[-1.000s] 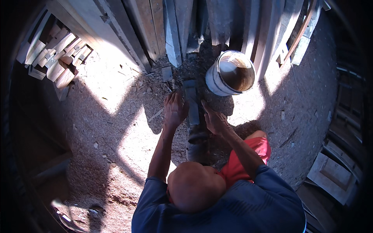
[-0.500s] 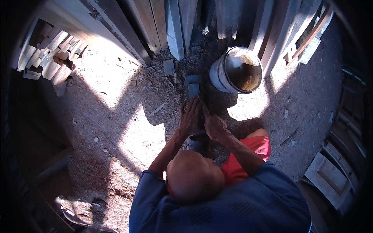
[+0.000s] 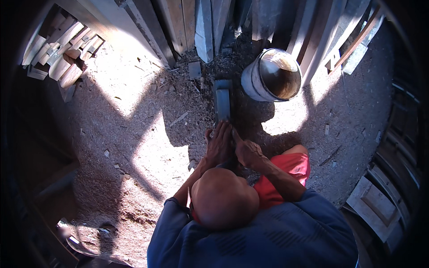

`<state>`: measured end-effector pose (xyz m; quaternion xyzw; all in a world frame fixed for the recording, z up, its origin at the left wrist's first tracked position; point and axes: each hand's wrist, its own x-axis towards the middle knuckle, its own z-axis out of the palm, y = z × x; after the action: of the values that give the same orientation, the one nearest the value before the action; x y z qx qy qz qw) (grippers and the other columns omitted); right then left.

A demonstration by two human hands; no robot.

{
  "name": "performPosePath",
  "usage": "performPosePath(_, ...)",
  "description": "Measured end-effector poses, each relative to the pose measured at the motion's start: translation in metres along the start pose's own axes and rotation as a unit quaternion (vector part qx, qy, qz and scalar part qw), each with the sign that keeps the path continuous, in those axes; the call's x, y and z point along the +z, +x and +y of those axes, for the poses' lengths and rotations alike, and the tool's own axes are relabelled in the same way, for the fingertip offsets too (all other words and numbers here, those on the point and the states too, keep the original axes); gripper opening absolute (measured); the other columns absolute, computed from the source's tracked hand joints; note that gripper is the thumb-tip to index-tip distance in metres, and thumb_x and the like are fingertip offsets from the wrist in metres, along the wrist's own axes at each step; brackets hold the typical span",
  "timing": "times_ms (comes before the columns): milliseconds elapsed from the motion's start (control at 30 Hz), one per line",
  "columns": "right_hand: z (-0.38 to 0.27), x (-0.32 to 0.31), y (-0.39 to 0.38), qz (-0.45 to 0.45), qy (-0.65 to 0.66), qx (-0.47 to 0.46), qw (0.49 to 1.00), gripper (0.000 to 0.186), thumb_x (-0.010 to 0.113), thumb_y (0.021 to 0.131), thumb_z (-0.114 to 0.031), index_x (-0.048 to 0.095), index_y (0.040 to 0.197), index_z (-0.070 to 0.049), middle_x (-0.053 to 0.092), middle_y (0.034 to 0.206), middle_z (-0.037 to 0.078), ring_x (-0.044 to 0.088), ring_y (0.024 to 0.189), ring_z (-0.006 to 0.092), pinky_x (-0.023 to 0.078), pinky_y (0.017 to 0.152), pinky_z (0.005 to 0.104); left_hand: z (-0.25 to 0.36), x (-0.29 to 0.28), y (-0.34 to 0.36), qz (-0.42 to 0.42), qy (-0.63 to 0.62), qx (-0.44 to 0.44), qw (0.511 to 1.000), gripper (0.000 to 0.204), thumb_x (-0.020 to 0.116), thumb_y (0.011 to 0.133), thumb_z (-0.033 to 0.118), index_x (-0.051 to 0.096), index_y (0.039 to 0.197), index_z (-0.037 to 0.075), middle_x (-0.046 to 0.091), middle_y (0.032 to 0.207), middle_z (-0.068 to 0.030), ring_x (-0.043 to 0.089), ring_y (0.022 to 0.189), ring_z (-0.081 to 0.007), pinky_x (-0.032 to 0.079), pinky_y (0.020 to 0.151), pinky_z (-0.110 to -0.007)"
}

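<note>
A narrow grey block like a sharpening stone (image 3: pixel 223 103) lies lengthwise on a darker, wider base (image 3: pixel 218 85) on the ground. My left hand (image 3: pixel 219 145) rests over the near end of the block, its fingers stretched forward side by side and the thumb apart. Against it, my right hand (image 3: pixel 247 151) is curled with the index finger pointing forward to the left fingertips. Whatever the right fingers hold is hidden in shadow between the hands.
A white bucket (image 3: pixel 252 82) with dark liquid stands just right of the block. Upright planks (image 3: pixel 204 35) line the far side. Wood offcuts (image 3: pixel 67 73) are piled at the far left. Sawdust and chips (image 3: pixel 178 118) cover the ground. A panelled wooden piece (image 3: pixel 373 207) lies at the right.
Both hands have slid toward me along the block, baring more of its top. The view has shifted slightly, while the bucket and planks stay in place.
</note>
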<state>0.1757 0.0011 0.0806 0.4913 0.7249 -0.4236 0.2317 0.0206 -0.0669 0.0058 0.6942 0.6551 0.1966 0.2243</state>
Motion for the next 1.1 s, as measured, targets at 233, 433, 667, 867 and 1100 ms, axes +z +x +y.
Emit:
performPosePath(233, -0.004, -0.001, -0.015, -0.026, 0.013, -0.010, 1.000, 0.091, 0.062, 0.093, -0.009, 0.012, 0.169, -0.015, 0.075, 0.103, 0.025, 0.074, 0.096, 0.0443, 0.057, 0.087, 0.0535, 0.005, 0.000, -0.016, 0.001, -0.002, 0.000, 1.000, 0.064, 0.066, 0.089, 0.022, 0.050, 0.147, 0.000, 0.050, 0.156, -0.0195, 0.042, 0.151, -0.0310, 0.020, 0.113, -0.059)
performPosePath(433, 0.004, 0.011, -0.021, 0.014, 0.042, -0.072, 0.996, 0.075, 0.057, 0.096, -0.014, 0.027, 0.164, -0.011, 0.074, 0.093, 0.028, 0.073, 0.084, 0.0479, 0.056, 0.081, 0.0583, 0.009, -0.006, -0.028, -0.016, 0.005, -0.027, 1.000, 0.064, 0.067, 0.089, 0.021, 0.051, 0.149, 0.004, 0.052, 0.155, -0.0170, 0.042, 0.151, -0.0279, 0.022, 0.113, -0.059)
performPosePath(667, -0.016, 0.007, -0.039, -0.038, 0.036, -0.106, 0.993, 0.071, 0.057, 0.099, -0.018, 0.029, 0.163, -0.011, 0.074, 0.098, 0.027, 0.072, 0.090, 0.0467, 0.055, 0.083, 0.0564, 0.004, -0.044, -0.061, -0.038, 0.066, -0.112, 0.991, 0.073, 0.069, 0.084, 0.012, 0.050, 0.154, 0.020, 0.043, 0.158, -0.0183, 0.036, 0.148, -0.0386, 0.023, 0.116, -0.063)
performPosePath(867, -0.029, -0.009, -0.065, 0.031, 0.076, -0.151, 0.985, 0.074, 0.060, 0.100, -0.022, 0.025, 0.164, -0.011, 0.072, 0.106, 0.027, 0.071, 0.096, 0.0461, 0.054, 0.086, 0.0557, -0.030, -0.070, -0.061, 0.038, 0.084, -0.072, 0.993, 0.079, 0.066, 0.082, 0.003, 0.050, 0.156, 0.026, 0.038, 0.161, -0.0211, 0.033, 0.148, -0.0449, 0.025, 0.117, -0.064)
performPosePath(1100, -0.008, -0.010, -0.071, 0.149, 0.113, -0.217, 0.958, 0.060, 0.064, 0.098, -0.019, 0.042, 0.152, -0.004, 0.072, 0.111, 0.023, 0.070, 0.101, 0.0454, 0.055, 0.086, 0.0532, -0.049, -0.082, -0.028, 0.167, -0.070, -0.070, 0.981, 0.048, 0.069, 0.093, 0.013, 0.064, 0.140, 0.019, 0.059, 0.141, -0.0194, 0.054, 0.133, -0.0354, 0.041, 0.111, -0.055)
